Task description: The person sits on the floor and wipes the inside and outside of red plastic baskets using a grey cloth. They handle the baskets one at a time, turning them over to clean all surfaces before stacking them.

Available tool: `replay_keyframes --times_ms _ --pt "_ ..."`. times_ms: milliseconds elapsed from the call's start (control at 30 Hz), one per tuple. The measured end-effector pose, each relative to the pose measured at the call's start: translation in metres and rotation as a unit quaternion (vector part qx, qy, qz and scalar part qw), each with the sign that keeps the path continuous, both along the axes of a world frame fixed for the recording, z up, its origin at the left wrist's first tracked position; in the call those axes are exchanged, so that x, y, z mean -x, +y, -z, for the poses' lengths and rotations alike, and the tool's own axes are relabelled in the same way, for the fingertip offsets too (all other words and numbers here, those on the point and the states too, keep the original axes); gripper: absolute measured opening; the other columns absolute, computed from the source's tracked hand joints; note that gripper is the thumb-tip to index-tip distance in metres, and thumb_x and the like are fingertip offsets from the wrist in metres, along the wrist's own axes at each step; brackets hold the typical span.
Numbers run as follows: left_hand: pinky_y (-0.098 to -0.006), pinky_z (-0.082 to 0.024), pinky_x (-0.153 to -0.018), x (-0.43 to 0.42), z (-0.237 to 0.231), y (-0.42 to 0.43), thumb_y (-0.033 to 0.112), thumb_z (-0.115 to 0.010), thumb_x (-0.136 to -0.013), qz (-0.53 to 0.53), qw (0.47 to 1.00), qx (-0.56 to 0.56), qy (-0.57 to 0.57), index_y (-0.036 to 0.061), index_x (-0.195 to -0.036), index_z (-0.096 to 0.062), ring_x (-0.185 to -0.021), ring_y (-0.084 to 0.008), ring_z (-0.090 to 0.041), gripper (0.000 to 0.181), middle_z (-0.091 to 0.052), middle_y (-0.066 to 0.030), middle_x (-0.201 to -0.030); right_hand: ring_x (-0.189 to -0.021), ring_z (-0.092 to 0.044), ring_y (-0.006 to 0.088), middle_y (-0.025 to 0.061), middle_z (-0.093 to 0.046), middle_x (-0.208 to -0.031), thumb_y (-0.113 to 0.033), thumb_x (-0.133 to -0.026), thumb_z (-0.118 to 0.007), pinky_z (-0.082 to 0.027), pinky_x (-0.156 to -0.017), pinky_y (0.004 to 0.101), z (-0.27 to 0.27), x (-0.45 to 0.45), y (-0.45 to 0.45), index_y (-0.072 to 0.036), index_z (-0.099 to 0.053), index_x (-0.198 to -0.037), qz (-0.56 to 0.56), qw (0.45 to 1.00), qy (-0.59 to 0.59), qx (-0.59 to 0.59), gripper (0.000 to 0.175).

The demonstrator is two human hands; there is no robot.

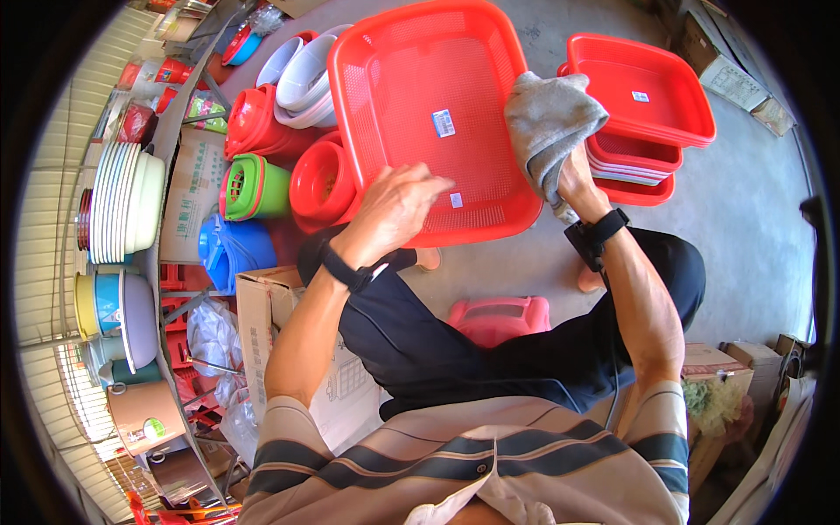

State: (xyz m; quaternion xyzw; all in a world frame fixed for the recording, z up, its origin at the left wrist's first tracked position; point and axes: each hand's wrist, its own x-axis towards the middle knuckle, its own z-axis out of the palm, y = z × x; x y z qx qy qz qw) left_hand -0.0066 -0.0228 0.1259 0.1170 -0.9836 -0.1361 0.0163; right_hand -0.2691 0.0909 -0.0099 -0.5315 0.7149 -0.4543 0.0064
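Note:
A large red plastic basket (420, 154) with mesh walls and two stickers is tilted up before me. My right hand (576, 174) holds a grey cloth (551, 121), which is bunched over the basket's right rim and hides most of the fingers. Over the basket's near left corner lies my left hand (400, 203), its index finger pointing right across the mesh; its thumb and the underside of the hand are hidden, so its hold on the rim cannot be made out.
Stacked red baskets (640, 95) stand on the floor at the right. Red tubs (321, 177), white basins (305, 72), a green bucket (262, 187) and a blue bucket (239, 246) crowd the left, beside a loaded shelf and a cardboard box (262, 315). A pink plastic stool (502, 320) is between my legs.

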Motion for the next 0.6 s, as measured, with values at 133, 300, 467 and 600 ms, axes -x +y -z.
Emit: replay_keyframes --times_ms 133,300,467,600 --pt "-0.0496 -0.053 -0.081 0.007 0.028 0.003 -0.001 -0.058 -0.093 0.067 0.993 -0.007 -0.096 0.0087 -0.125 -0.073 -0.096 -0.0386 -0.063 0.036 -0.058 -0.0162 -0.1 -0.115 -0.058 0.0197 0.0063 -0.059 -0.126 -0.006 -0.105 -0.06 -0.049 -0.101 0.0334 0.007 -0.003 -0.001 -0.008 -0.051 -0.139 -0.026 0.992 -0.117 -0.042 0.036" --pt "-0.0504 -0.053 -0.081 0.009 0.047 0.006 -0.002 -0.055 -0.091 0.092 0.991 0.007 -0.097 0.0097 -0.126 -0.073 -0.095 -0.0395 -0.063 0.04 -0.058 -0.017 -0.099 -0.109 -0.066 0.0447 0.0248 -0.07 -0.121 -0.026 -0.091 -0.075 -0.054 -0.096 0.0514 0.008 -0.005 -0.002 -0.002 -0.065 -0.128 -0.018 0.998 -0.065 0.011 0.045" --pt "-0.0507 -0.054 -0.082 0.011 0.047 0.006 -0.001 -0.054 -0.092 0.083 0.99 -0.012 -0.113 0.0096 -0.127 -0.073 -0.097 -0.0406 -0.065 0.041 -0.059 -0.0179 -0.1 -0.103 -0.07 0.0444 0.0248 -0.073 -0.114 -0.027 -0.091 -0.076 -0.057 -0.091 0.051 0.004 -0.003 -0.001 -0.002 -0.065 -0.127 -0.012 0.998 -0.059 0.018 0.045" --pt "-0.0505 -0.054 -0.082 0.01 0.045 0.004 0.0 -0.054 -0.093 0.076 0.99 -0.028 -0.115 0.0094 -0.128 -0.072 -0.099 -0.041 -0.066 0.04 -0.06 -0.0182 -0.102 -0.109 -0.068 0.0408 0.0222 -0.071 -0.119 -0.024 -0.092 -0.076 -0.054 -0.096 0.0484 0.002 -0.003 -0.001 -0.003 -0.062 -0.132 -0.002 0.999 -0.038 0.001 0.048"
